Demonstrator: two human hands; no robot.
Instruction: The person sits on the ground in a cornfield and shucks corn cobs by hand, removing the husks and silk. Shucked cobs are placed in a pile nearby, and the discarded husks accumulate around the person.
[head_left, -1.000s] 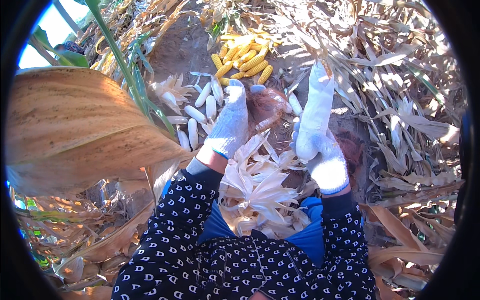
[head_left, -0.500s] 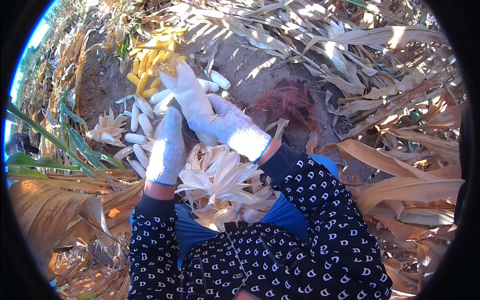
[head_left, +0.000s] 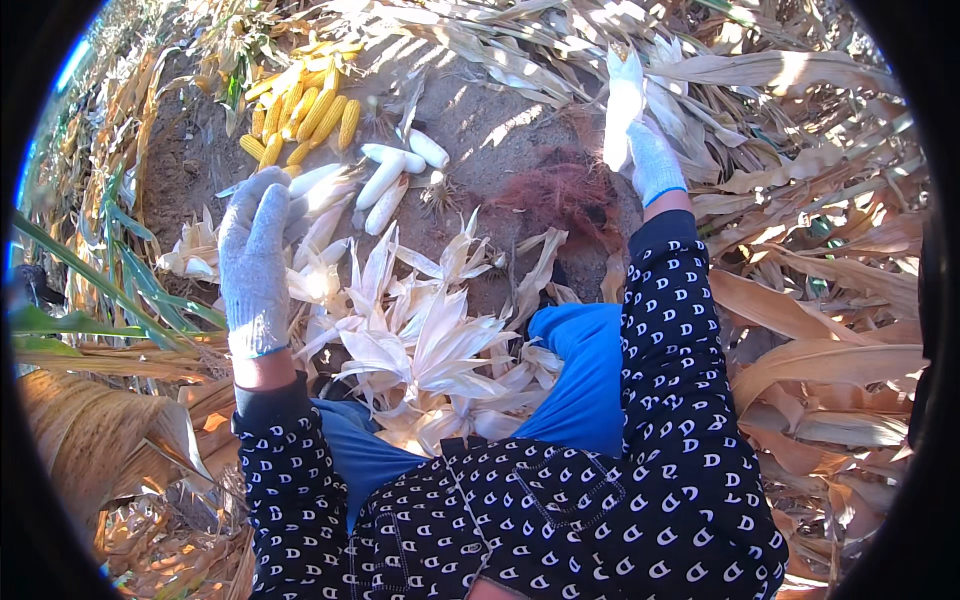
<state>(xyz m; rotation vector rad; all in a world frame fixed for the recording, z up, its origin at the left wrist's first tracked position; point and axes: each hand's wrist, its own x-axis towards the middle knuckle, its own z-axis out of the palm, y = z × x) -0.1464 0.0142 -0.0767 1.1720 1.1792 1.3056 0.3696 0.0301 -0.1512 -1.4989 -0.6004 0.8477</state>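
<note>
Both my hands wear pale knitted gloves. My right hand (head_left: 652,160) is raised at the far right, closed around the lower part of a corn ear (head_left: 624,95) in pale husk, which it holds upright. My left hand (head_left: 252,245) holds nothing; its fingers point away from me with the thumb apart, beside a pale husk (head_left: 325,200). White corn cobs (head_left: 382,180) lie on the soil just beyond it, some partly hidden by the hand. Farther off is a heap of yellow corn ears (head_left: 305,105).
Loose peeled husks (head_left: 430,350) are piled between my knees. Reddish fibres (head_left: 560,200) lie on the bare soil (head_left: 480,120) ahead. Dry corn leaves (head_left: 800,280) cover the right side, and green blades (head_left: 130,270) stand at the left.
My right hand has swung away to the right with the husked corn ear. My left hand has drawn apart to the left. More of the white cobs and husks now show.
</note>
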